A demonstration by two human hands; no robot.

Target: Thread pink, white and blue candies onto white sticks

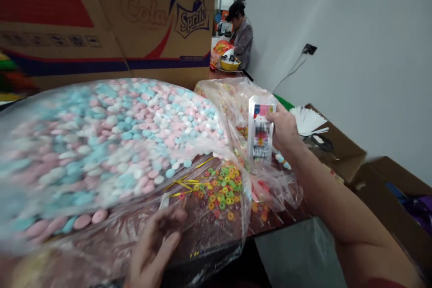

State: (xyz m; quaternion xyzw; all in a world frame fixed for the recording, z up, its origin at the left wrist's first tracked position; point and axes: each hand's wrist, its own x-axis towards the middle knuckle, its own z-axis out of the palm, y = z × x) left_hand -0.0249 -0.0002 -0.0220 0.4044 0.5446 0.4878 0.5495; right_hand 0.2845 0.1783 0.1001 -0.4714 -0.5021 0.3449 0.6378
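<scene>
My right hand (286, 130) grips a slim, clear-edged plastic packet (261, 137) with a colourful printed label, held upright above the bags. Low in the middle, my left hand (153, 245) is slightly blurred, its fingers curled but apart, with nothing seen in them. It hovers over clear plastic film (199, 234), near gold twist ties (187, 185) and a heap of small ring-shaped candies (222, 189) in green, yellow and orange. To the left spreads a large clear bag (128, 135) full of pink, blue and white candies. Behind the packet sits another clear bag (232, 87) of candy.
A large cardboard box (101, 18) with soft drink logos stands behind the candies. On the right, an open carton (340, 153) sits by a fan of white strips (308, 119) and a roll of tape (322, 142). A person (243, 38) works further back near a yellow bowl (230, 65).
</scene>
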